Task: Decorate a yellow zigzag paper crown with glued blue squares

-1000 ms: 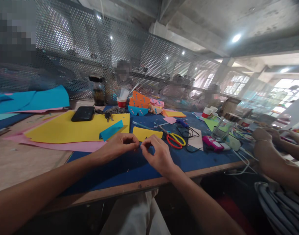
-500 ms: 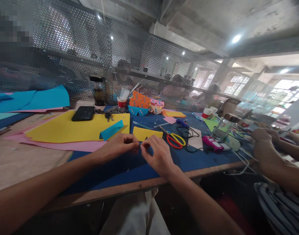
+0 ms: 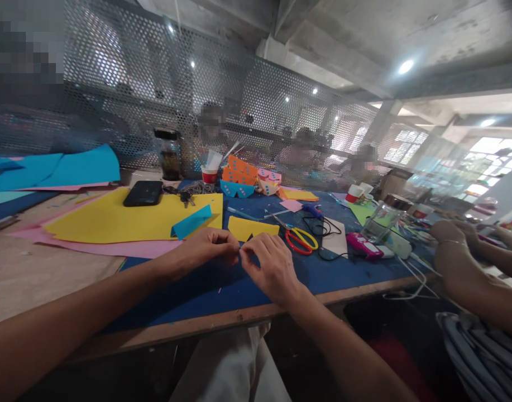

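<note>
Head view, and we're right in at the fingertips: left hand [image 3: 220, 245] and right hand [image 3: 270, 267], thumbs and forefingers curled into pinches that almost meet above the near half of the desk [image 3: 239, 318]. Are they grasping something between them? Cannot tell; anything there is too small or hidden.

For fingertip work this fine, I'd say both wrists want to be steady, the pinch light, the two tips level, with one hand bracing while the other makes small moves, and the knuckles tipped aside so the eyes get a clear line.

Just beyond the grip, towards the desk's far edge, lies the yellow paper piece [image 3: 256, 225], its lower edge partly covered by the right knuckles; whether skin touches it, the angle won't say. Left of it, near the left hand, a folded blue strip [image 3: 192, 221] sits at the right-hand corner of the big yellow sheet [image 3: 96, 220].

Out to the right, scissors [image 3: 302, 241] with red and yellow handles, near the right hand, then a black cord [image 3: 329, 229]. Further back, against the desk's far edge, orange paper masks [image 3: 240, 170] stand beside a red-and-white paper cup [image 3: 209, 174], and the black phone [image 3: 142, 193] lies on the big sheet.
</note>
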A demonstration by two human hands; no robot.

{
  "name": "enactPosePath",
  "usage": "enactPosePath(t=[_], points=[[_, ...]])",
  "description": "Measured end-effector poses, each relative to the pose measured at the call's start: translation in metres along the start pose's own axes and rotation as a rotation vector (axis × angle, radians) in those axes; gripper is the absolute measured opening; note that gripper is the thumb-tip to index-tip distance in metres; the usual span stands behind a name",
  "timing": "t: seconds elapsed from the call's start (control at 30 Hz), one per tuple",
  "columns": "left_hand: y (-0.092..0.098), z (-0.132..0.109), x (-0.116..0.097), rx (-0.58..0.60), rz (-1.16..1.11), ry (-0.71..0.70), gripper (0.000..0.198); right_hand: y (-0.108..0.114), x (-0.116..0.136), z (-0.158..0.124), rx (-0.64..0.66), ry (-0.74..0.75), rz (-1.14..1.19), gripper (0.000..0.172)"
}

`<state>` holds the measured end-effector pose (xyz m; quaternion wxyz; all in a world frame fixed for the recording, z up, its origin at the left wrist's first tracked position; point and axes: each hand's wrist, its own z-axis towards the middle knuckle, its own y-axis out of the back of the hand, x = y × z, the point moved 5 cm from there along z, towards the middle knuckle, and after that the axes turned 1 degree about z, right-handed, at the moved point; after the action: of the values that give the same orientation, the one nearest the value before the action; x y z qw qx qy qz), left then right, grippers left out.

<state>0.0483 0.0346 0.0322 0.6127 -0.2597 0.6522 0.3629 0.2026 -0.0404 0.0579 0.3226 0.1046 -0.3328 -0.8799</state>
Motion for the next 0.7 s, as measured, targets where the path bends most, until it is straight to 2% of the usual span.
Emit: enactPosePath(t=[0.37,0.7], points=[[0.001,0.002,0.007,0.027,-0.107,0.047,0.042,-0.001,-0.002,-0.003,-0.022,0.001,-0.03,0.015],[0.002,0.003,0.008,0.048,-0.103,0.064,0.03,0.0,-0.002,-0.004,-0.029,0.008,-0.051,0.013]])
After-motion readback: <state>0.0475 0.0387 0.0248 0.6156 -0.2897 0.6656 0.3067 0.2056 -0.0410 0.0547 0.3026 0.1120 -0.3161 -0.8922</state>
